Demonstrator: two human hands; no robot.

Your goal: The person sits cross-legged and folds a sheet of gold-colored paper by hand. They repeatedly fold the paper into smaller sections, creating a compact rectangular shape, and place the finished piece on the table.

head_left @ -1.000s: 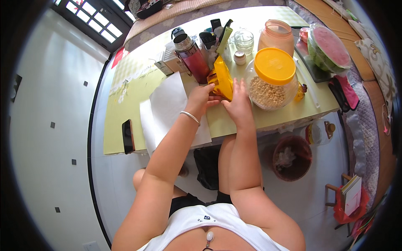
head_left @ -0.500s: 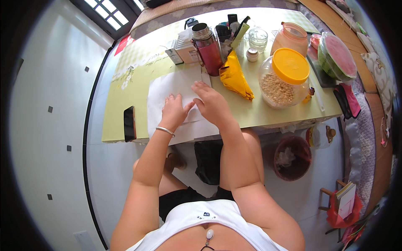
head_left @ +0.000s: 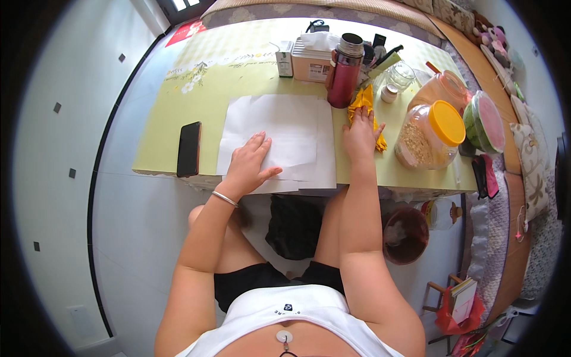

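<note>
A small stack of white paper sheets (head_left: pixel 285 131) lies near the front edge of the table. My left hand (head_left: pixel 247 160) rests palm down on the sheets' left side, its fingers stretched out and a silver bangle on the wrist. Right of the paper, my right hand (head_left: pixel 360 135) reaches over a crumpled yellow packet (head_left: pixel 364 96), with its fingers on it. The hand hides the packet's middle; its top and lower right end show. Just behind stands a reddish metallic thermos (head_left: pixel 344 74) without a lid.
A black phone (head_left: pixel 189 149) lies left of the paper. A tissue box (head_left: pixel 312 62) and drink carton (head_left: pixel 284 62) stand behind. To the right are a yellow-lidded jar (head_left: pixel 416 143), a glass (head_left: pixel 401 74) and a covered watermelon half (head_left: pixel 485 122). A bin (head_left: pixel 405 235) is on the floor.
My right hand has left the paper and moved right onto the yellow packet. My left hand stays on the sheets, nearer their left front part. The view has shifted.
</note>
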